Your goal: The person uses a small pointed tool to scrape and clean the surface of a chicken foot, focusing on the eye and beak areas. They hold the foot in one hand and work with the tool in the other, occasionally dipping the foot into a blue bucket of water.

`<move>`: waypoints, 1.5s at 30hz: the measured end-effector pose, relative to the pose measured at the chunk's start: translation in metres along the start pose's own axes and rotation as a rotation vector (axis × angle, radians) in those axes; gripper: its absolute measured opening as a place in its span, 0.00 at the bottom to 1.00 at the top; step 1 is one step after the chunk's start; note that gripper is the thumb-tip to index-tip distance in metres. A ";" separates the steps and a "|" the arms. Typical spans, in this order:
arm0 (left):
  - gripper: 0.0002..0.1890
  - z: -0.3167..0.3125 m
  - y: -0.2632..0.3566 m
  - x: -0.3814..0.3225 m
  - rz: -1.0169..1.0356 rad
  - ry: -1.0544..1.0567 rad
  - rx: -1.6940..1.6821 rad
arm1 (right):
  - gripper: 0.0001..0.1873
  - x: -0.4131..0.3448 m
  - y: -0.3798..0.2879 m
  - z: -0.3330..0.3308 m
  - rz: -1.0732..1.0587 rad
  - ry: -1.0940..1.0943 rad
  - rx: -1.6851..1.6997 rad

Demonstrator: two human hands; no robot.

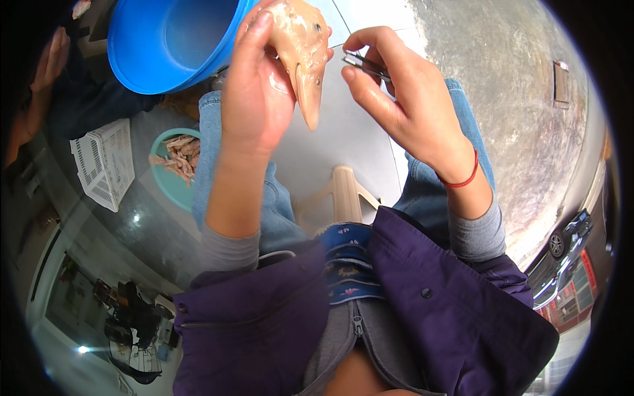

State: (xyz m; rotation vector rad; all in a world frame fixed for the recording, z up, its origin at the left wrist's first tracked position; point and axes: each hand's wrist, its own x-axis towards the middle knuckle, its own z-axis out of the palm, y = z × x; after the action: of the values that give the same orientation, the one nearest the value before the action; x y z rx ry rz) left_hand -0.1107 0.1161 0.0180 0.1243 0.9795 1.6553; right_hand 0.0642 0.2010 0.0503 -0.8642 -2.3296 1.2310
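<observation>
My left hand [252,99] holds a wet, plucked duck head [302,44], with its bill pointing down towards me. The thumb lies along the near side, and a few fingertips show past the far side. To the right, my right hand [401,84] grips metal tweezers [369,67] between thumb and fingers. Their tips point at the duck head but stay apart from it, with a small gap between the tips. A red cord bracelet circles my right wrist.
A blue plastic tub [148,74] stands at upper left. Beside my left knee lies a teal basin [158,171] holding several pale meat pieces [182,153], near a white plastic basket [106,163]. Another person's hand [52,59] is at far left. A beige plastic stool [344,193] shows between my legs.
</observation>
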 end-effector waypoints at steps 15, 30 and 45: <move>0.30 -0.022 0.013 0.003 -0.041 -0.244 -0.129 | 0.10 0.000 -0.009 -0.002 -0.030 -0.012 0.096; 0.30 -0.007 0.007 -0.003 0.068 -0.313 0.266 | 0.16 -0.005 -0.006 0.004 -0.389 0.128 -0.011; 0.28 -0.001 0.003 -0.004 0.095 -0.241 0.363 | 0.13 -0.009 -0.003 0.009 -0.362 0.139 -0.103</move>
State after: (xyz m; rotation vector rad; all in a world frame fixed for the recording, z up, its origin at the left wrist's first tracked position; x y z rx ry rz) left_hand -0.1119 0.1120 0.0205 0.6081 1.0903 1.4907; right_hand 0.0647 0.1888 0.0478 -0.5081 -2.3209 0.8793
